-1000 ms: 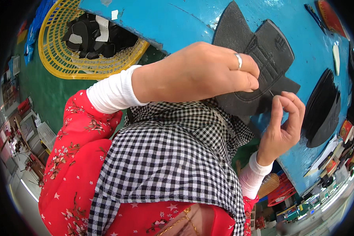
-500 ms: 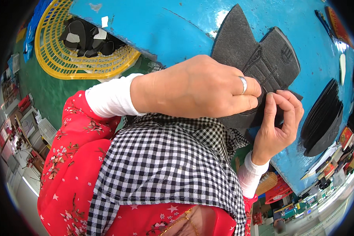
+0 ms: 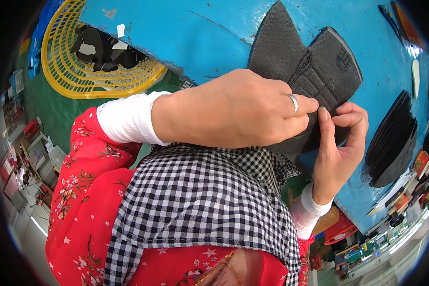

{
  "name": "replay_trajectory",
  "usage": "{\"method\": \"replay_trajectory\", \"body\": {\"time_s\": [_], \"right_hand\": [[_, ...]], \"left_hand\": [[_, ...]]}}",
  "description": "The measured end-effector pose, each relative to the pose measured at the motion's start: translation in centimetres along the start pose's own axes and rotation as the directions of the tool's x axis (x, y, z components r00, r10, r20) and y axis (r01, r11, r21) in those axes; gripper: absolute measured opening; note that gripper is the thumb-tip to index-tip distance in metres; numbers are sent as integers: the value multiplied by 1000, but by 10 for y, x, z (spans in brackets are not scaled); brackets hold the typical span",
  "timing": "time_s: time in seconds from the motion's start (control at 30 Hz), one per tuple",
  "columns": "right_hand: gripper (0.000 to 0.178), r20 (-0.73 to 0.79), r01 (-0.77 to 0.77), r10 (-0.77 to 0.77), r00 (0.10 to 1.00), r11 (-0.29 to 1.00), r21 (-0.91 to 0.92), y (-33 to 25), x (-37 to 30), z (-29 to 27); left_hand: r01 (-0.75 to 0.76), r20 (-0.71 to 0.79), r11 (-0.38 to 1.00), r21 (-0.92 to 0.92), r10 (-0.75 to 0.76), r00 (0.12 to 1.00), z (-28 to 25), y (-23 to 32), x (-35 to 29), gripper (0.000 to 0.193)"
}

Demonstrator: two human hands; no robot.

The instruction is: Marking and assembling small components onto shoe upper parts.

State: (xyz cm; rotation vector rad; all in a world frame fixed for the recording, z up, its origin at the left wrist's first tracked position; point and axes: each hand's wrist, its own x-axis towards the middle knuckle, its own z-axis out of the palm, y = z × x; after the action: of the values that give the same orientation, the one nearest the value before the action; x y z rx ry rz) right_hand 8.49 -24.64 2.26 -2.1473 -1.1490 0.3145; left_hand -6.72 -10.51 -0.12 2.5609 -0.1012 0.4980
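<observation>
A dark grey stitched shoe upper (image 3: 329, 66) lies on the blue table, its pointed flap and its broader flap facing away from me. My left hand (image 3: 238, 109), with a ring on one finger, reaches across from the left. Its fingertips are closed on the near part of the upper, though the exact grip is hidden beneath them. My right hand (image 3: 341, 148) comes from the lower right, thumb up and fingers curled, pinching the upper's near edge close to the left fingertips. Whether anything small sits between the fingertips cannot be made out.
The blue table (image 3: 186, 38) has a worn edge toward me. A yellow basket (image 3: 74, 89) at the left holds black cut pieces (image 3: 97, 47). To the right rests a stack of black pieces (image 3: 391, 138), with a white strip (image 3: 416, 78) beyond it. A red basket (image 3: 341, 231) stands below the table's edge.
The upper appears slightly farther up and left in view, and its broad flap has turned a little. Both hands stay at its near part; the right fingers are curled more tightly.
</observation>
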Motion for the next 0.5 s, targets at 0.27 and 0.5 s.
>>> {"method": "replay_trajectory", "body": {"time_s": [0.27, 0.5], "right_hand": [[10, -51, -176, 225, 973, 866, 468, 9, -2, -16], [22, -54, 186, -178, 982, 932, 309, -19, -16, -18]], "left_hand": [[197, 16, 425, -884, -392, 920, -17, -12, 2, 18], [-12, 429, -765, -644, -374, 822, 1, 22, 3, 45]]}}
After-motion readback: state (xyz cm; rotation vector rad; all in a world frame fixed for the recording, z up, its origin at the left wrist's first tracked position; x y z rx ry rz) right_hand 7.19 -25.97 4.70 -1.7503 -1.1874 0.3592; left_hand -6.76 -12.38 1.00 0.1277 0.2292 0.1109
